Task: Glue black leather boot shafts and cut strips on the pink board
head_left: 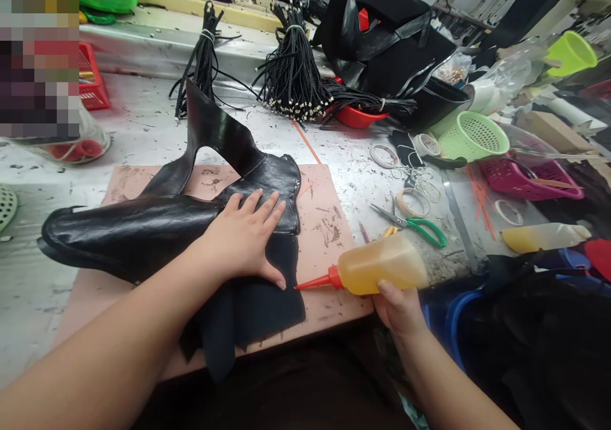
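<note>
My left hand (251,236) lies flat with fingers spread on a black leather piece (128,229), pressing it against the pink board (329,226). The piece has a stitched, wavy right edge and a strap-like loop standing up behind. Its matte black lower flap (274,312) hangs partly over the board's front edge. In my right hand (398,306) is a squeeze bottle (382,266) of yellow liquid, tilted nearly level. The bottle's red nozzle points left, its tip at the flap's right edge; whether it touches, I cannot tell.
Green-handled scissors (424,229) and tape rolls (413,202) lie right of the board. Bundles of black cords (293,67) stand at the back. Green basket (472,137), magenta basket (529,182) and another yellow bottle (539,236) are at the right. A black bag-like item (396,48) stands behind.
</note>
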`<control>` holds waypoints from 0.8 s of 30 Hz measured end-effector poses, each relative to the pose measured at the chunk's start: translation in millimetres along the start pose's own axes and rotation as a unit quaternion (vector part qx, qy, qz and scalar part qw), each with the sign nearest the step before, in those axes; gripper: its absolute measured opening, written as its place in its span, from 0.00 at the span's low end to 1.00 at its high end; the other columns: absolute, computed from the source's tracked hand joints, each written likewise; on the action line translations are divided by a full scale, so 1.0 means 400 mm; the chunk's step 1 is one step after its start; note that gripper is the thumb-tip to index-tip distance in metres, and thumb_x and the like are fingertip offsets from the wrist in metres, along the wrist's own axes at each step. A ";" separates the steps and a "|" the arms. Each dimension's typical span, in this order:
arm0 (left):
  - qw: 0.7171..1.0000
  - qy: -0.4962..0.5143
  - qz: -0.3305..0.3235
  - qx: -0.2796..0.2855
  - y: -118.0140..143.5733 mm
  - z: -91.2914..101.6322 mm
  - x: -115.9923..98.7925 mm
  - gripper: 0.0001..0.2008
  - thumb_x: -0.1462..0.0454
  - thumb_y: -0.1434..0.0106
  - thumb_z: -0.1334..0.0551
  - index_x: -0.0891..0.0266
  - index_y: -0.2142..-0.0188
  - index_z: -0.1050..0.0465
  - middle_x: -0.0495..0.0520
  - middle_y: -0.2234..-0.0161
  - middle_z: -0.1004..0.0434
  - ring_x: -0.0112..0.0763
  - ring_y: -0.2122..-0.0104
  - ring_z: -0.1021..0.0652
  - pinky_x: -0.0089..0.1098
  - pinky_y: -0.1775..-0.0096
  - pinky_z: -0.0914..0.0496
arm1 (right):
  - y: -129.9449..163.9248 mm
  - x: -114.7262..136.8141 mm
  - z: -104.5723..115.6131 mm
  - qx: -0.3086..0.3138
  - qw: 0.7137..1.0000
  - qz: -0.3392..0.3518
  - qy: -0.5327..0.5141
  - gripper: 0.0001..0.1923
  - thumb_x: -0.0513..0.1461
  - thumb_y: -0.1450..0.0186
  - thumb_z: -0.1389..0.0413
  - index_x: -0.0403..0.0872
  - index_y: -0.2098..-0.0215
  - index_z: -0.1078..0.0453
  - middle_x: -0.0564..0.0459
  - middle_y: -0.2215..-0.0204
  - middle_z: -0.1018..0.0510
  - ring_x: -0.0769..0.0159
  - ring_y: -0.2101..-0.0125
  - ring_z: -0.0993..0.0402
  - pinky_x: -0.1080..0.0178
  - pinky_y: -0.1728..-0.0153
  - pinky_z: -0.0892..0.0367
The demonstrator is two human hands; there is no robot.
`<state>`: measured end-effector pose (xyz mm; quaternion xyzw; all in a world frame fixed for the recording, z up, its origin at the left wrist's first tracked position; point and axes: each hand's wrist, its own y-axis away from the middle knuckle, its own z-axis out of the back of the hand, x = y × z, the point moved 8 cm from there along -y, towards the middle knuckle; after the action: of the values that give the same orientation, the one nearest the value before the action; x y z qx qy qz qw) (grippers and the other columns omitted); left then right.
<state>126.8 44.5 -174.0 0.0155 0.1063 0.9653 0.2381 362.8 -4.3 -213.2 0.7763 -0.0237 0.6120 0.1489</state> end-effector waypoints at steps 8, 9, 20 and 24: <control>1.000 -0.006 0.008 0.009 -0.003 0.003 0.001 0.65 0.32 0.65 0.45 0.71 0.37 0.59 0.65 0.36 0.59 0.58 0.39 0.54 0.49 0.44 0.60 | 0.024 -0.012 0.039 -0.014 1.000 -0.005 -0.024 0.21 0.42 0.63 0.32 0.48 0.70 0.27 0.52 0.74 0.21 0.58 0.68 0.26 0.52 0.63 0.30; 1.000 -0.006 0.007 0.009 -0.003 0.003 0.001 0.65 0.32 0.65 0.45 0.71 0.37 0.59 0.65 0.36 0.60 0.57 0.39 0.54 0.49 0.44 0.60 | 0.026 -0.012 0.043 -0.015 1.000 -0.004 -0.026 0.21 0.42 0.63 0.32 0.48 0.70 0.27 0.52 0.74 0.21 0.58 0.68 0.26 0.53 0.63 0.30; 1.000 -0.013 0.009 0.010 -0.004 0.000 0.004 0.63 0.31 0.64 0.47 0.69 0.37 0.59 0.64 0.36 0.59 0.57 0.39 0.54 0.46 0.44 0.63 | 0.063 -0.021 0.069 0.006 1.000 -0.016 -0.022 0.24 0.41 0.62 0.31 0.48 0.66 0.26 0.51 0.70 0.20 0.59 0.69 0.25 0.55 0.67 0.28; 1.000 -0.015 -0.002 -0.013 -0.005 0.002 0.003 0.64 0.31 0.64 0.47 0.71 0.37 0.58 0.65 0.36 0.57 0.58 0.40 0.53 0.48 0.44 0.61 | 0.084 -0.018 0.065 0.006 0.998 -0.044 -0.037 0.21 0.43 0.64 0.31 0.47 0.71 0.27 0.52 0.75 0.21 0.62 0.74 0.25 0.60 0.72 0.27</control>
<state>126.7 47.1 -173.8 0.0262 0.0901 0.9657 0.2423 378.3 -44.1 -218.6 0.7998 0.0082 0.5757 0.1699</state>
